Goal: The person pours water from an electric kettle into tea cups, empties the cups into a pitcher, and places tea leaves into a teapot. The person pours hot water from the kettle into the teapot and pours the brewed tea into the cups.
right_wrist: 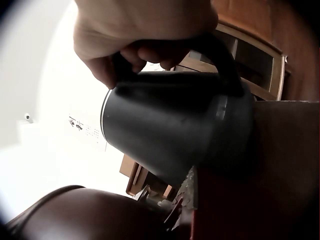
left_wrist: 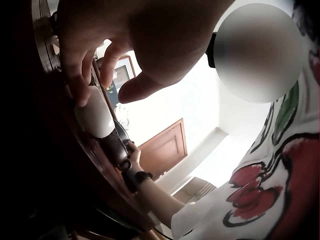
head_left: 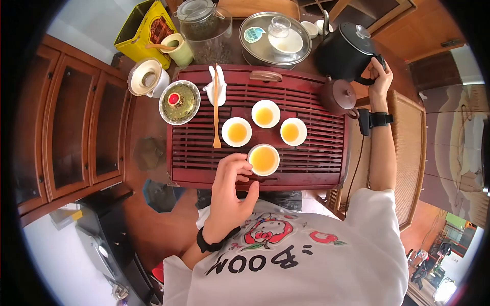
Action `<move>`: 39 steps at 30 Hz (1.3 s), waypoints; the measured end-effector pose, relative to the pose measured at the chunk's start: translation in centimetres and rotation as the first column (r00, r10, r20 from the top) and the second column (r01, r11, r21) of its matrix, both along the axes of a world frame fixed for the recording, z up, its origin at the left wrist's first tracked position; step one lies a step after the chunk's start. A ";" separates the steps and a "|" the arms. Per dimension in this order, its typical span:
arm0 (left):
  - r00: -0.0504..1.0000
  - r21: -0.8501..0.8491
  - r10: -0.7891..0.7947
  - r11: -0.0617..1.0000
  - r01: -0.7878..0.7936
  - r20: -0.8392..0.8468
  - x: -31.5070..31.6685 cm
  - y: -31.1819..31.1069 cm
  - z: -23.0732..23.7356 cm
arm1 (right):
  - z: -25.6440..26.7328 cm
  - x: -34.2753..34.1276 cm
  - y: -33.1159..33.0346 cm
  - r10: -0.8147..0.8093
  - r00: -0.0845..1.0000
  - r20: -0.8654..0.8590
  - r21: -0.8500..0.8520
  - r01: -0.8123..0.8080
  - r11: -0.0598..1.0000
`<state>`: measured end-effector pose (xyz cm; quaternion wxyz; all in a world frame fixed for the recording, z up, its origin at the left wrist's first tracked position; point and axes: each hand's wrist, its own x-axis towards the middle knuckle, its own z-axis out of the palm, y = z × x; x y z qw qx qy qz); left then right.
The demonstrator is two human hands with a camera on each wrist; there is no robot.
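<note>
My left hand [head_left: 232, 191] is at the front of the tea tray [head_left: 178, 176], its fingertips at the left side of a white cup [head_left: 278, 168] of amber tea. The thumb stands apart from that cup. In the left wrist view the fingers rest along the white cup [left_wrist: 97, 117]. Behind it sit three more tea cups: one left [head_left: 225, 140], one right [head_left: 303, 133], one at the back [head_left: 276, 106]. My right hand [head_left: 380, 79] grips the handle of a black kettle [head_left: 339, 58] beyond the tray's back right corner. The right wrist view shows fingers wrapped round the handle above the kettle body [right_wrist: 160, 117].
A brown clay teapot [head_left: 338, 97] stands on the tray's right. On the left are a wooden tea pick [head_left: 216, 112] on a white rest and a lidded bowl [head_left: 186, 104]. Behind are a glass jar [head_left: 201, 30], a steel lidded pot [head_left: 255, 48] and a yellow tin [head_left: 138, 33].
</note>
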<state>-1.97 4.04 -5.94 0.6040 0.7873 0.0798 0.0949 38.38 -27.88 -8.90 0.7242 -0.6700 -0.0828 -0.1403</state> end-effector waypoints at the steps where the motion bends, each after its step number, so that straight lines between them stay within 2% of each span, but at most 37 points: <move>1: 1.000 0.000 0.004 1.000 -0.004 -0.011 0.1 0.0 0.0 | -0.2 0.1 0.0 0.024 1.000 0.004 0.007 -0.024 1.000; 12: 0.999 0.003 -0.038 0.999 0.038 -0.015 0.6 -0.2 0.3 | -2.5 -0.4 -1.3 0.126 0.991 -0.053 -0.021 -0.128 0.992; 14: 0.999 0.009 -0.045 0.999 0.045 -0.006 0.4 -0.2 0.4 | -1.7 -1.1 -1.2 0.088 0.993 -0.085 -0.146 -0.099 0.984; 15: 0.999 0.013 -0.047 0.999 0.047 -0.002 0.4 -0.2 0.5 | -1.5 -1.1 -2.1 0.069 0.993 -0.097 -0.305 -0.096 0.947; 16: 0.999 0.016 -0.054 0.998 0.054 0.006 0.3 -0.2 0.6 | -0.9 -1.8 -2.0 0.063 0.994 -0.089 -0.304 -0.087 0.949; 18: 0.999 0.022 -0.039 0.999 0.038 0.029 0.0 -0.1 0.8 | 0.1 -3.9 -1.9 -0.166 0.985 0.047 -0.520 0.166 0.838; 19: 0.999 0.025 -0.040 0.999 0.039 0.036 -0.2 0.1 0.8 | 0.9 -5.3 -2.6 -0.130 0.986 0.100 -0.575 0.164 0.802; 22: 0.999 0.004 -0.005 1.000 0.005 0.036 -1.0 0.7 0.7 | 2.1 -10.3 -4.2 -0.118 0.991 0.061 -0.493 0.133 0.860; 24: 0.999 0.018 0.016 1.000 -0.017 0.046 -1.3 1.3 0.4 | 4.0 -16.1 -2.5 -0.075 0.997 -0.006 -0.466 0.063 0.883; 26: 0.998 0.009 0.035 0.999 -0.036 0.053 -1.5 1.9 0.4 | 3.9 -21.0 -1.6 0.047 0.995 -0.093 -0.447 -0.084 0.891; 30: 0.997 0.026 0.059 0.998 -0.061 0.046 -1.5 3.0 -0.2 | 1.7 -29.4 1.8 0.003 0.958 -0.287 -0.392 -0.120 0.912; 32: 0.996 0.054 0.073 0.996 -0.076 0.052 -1.4 4.1 -1.0 | 0.5 -31.5 3.7 -0.056 0.964 -0.260 -0.405 -0.056 0.913; 34: 0.981 0.044 0.150 0.987 -0.156 0.123 -0.9 4.8 -2.1 | 0.0 -32.5 5.0 -0.153 0.983 -0.101 -0.662 0.048 0.748; 35: 0.977 0.065 0.166 0.982 -0.176 0.135 -0.7 5.4 -2.7 | -0.9 -32.3 5.8 -0.154 0.988 0.029 -0.674 0.133 0.727; 36: 0.972 0.086 0.184 0.976 -0.198 0.147 -0.5 5.8 -3.3 | -1.4 -32.3 6.4 -0.168 0.975 0.143 -0.732 0.218 0.646; 38: 0.961 0.124 0.221 0.962 -0.243 0.169 -0.1 6.2 -4.0 | -1.4 -32.3 7.1 -0.185 0.962 0.200 -0.773 0.271 0.574; 39: 0.949 0.158 0.249 0.947 -0.280 0.191 0.1 6.2 -4.3 | -1.4 -32.3 7.1 -0.193 0.962 0.193 -0.770 0.271 0.578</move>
